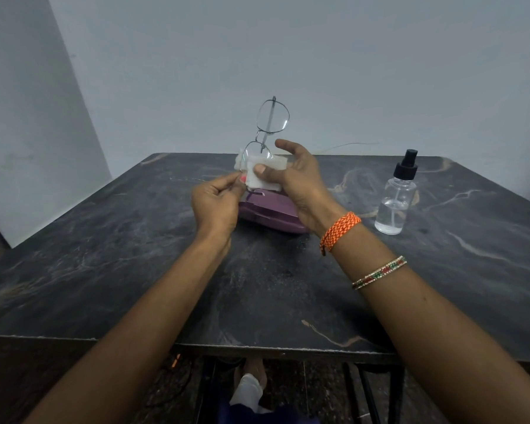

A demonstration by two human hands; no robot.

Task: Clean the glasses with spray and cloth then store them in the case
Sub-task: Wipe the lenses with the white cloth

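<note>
Holding the glasses (265, 133) on end in the head view, my left hand (216, 201) pinches the lower rim while my right hand (291, 175) presses the cloth (265, 174) on the lower lens with its thumb. Their long axis runs upward from both hands. Directly beneath my hands lies the case (270, 214), closed; the spray bottle (397, 197) stands well right of my right hand.

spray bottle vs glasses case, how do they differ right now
The spray bottle is clear, with a black pump top and some liquid inside; the glasses case is opaque purple. The bottle stands upright; the case lies flat and low. The bottle stands in full view to the right, away from both hands; the case is partly hidden behind the left hand and right hand. Both rest on the dark marble table, untouched.
</note>
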